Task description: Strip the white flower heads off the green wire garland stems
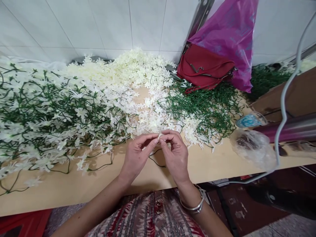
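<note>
My left hand (138, 154) and my right hand (175, 154) meet fingertip to fingertip over the table's front part. Both pinch a small white artificial flower piece (160, 135), mostly covered by the fingers. A thin green stem (158, 163) shows below and between the hands; whether it joins the held piece I cannot tell. Just beyond the fingers lie loose white petals (154, 121). To the left spreads a large heap of white artificial flowers on green stems (74, 112). Bare green stems (209, 108) lie tangled on the right.
Cream blossoms (138, 65) are piled along the tiled wall. A red bag (204, 65) and a purple plastic bag (229, 36) stand at the back right. A clear plastic bag (254, 148) and a grey cable (283, 98) are at the right, near the wooden table's (209, 168) front edge.
</note>
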The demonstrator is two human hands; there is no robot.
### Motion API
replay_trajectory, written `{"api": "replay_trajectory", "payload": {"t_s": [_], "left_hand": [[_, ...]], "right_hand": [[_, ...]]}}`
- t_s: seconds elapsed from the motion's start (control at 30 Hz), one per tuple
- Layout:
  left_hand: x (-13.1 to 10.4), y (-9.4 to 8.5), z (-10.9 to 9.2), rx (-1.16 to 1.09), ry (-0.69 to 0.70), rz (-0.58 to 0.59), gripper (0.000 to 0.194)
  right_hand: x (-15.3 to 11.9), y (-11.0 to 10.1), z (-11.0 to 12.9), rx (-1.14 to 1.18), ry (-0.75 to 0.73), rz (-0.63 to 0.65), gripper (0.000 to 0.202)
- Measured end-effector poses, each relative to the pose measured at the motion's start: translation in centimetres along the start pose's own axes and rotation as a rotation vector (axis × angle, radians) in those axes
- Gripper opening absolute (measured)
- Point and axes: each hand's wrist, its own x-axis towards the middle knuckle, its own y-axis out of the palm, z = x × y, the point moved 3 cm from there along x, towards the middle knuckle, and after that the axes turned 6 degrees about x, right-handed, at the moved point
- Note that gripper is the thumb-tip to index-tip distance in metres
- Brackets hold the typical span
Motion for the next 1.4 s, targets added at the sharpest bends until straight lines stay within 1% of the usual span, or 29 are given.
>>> {"api": "replay_trajectory", "payload": {"t_s": [0.07, 0.13, 0.2, 0.3, 0.37, 0.47, 0.57, 0.63, 0.8, 0.9, 1.0, 1.1, 1.17, 1.27, 1.4], "left_hand": [[0.2, 0.1, 0.2, -0.045, -0.025, 0.011, 0.021], [0.4, 0.2, 0.4, -0.176, -0.096, 0.043, 0.023], [0.7, 0.3, 0.5, -0.274, -0.158, 0.076, 0.025], [1.0, 0.1, 0.4, -0.271, -0.17, 0.097, 0.028], [1.1, 0.0, 0.2, -0.223, -0.128, 0.1, 0.026], [1.0, -0.3, 0.0, -0.083, -0.009, 0.09, 0.018], [0.6, -0.5, -0.3, 0.107, 0.114, 0.01, 0.008], [0.4, -0.6, -0.3, 0.168, 0.153, -0.042, 0.003], [0.3, -0.5, -0.1, 0.104, 0.099, -0.064, 0.004], [0.3, -0.4, 0.0, 0.082, 0.077, -0.044, 0.007], [0.4, -0.4, 0.2, 0.04, 0.058, -0.005, 0.013], [0.5, -0.3, 0.4, 0.055, 0.077, 0.022, 0.017], [0.6, -0.2, 0.4, 0.071, 0.101, 0.03, 0.015], [0.7, 0.0, 0.5, 0.07, 0.112, 0.049, 0.012], [0.8, 0.1, 0.8, 0.042, 0.07, 0.087, 0.014]], "right_hand": [[0.1, -0.2, 0.0, -0.016, -0.007, -0.015, 0.007], [0.2, -0.3, -0.4, 0.03, 0.028, -0.007, 0.006], [0.3, -0.3, -0.9, 0.126, 0.111, 0.023, 0.007], [0.4, -0.2, -1.6, 0.249, 0.22, 0.062, 0.012], [0.4, -0.2, -1.8, 0.273, 0.235, 0.066, 0.013], [0.4, -0.2, -1.8, 0.277, 0.23, 0.061, 0.012], [0.2, -0.2, -1.9, 0.296, 0.234, 0.062, 0.01], [0.0, -0.2, -1.9, 0.295, 0.239, 0.063, 0.01], [-0.3, -0.2, -1.3, 0.206, 0.18, 0.046, 0.011], [-0.2, -0.2, -0.9, 0.219, 0.15, 0.024, 0.01], [-0.1, -0.4, -0.7, 0.234, 0.16, -0.01, 0.011], [0.0, -0.4, -0.7, 0.231, 0.16, 0.015, 0.01], [0.0, -0.4, -0.7, 0.218, 0.148, 0.031, 0.008], [0.0, -0.4, -0.5, 0.132, 0.09, 0.027, 0.005], [0.0, -0.6, -0.2, 0.015, -0.042, 0.02, 0.006]]}}
